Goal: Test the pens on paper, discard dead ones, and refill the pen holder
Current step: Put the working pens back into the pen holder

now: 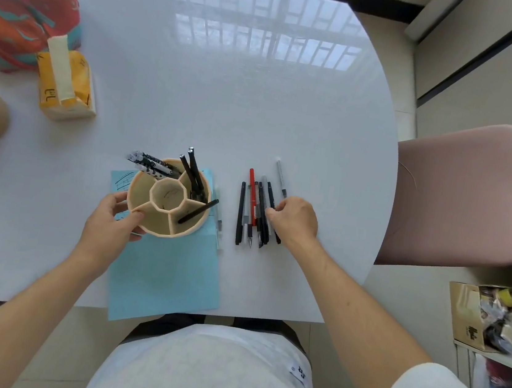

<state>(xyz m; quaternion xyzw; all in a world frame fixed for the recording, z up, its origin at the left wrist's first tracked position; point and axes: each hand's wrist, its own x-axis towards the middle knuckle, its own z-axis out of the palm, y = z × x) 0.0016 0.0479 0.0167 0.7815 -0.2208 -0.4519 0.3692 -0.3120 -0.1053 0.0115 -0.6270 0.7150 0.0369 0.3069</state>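
Left hand [112, 221] grips the near-left wall of a round, beige, matte pen holder [169, 196] divided into wedge compartments about a central well; it stands on a pale blue paper sheet [164, 269] bearing scribbles, with black pens [193, 173] and patterned black-and-white pens [149, 163] in its far compartments and one black pen [198, 211] leaning over its right rim. Right hand [295, 221], fingers curled, pinches pens in a loose row of pens [257, 210] lying on the glossy white table [228, 93], including one red pen [252, 193]. Beyond the left hand sit a yellow tissue pack [64, 86] and a patterned red fabric bag [22, 10]; right of the right hand stands a pink chair [467, 194].
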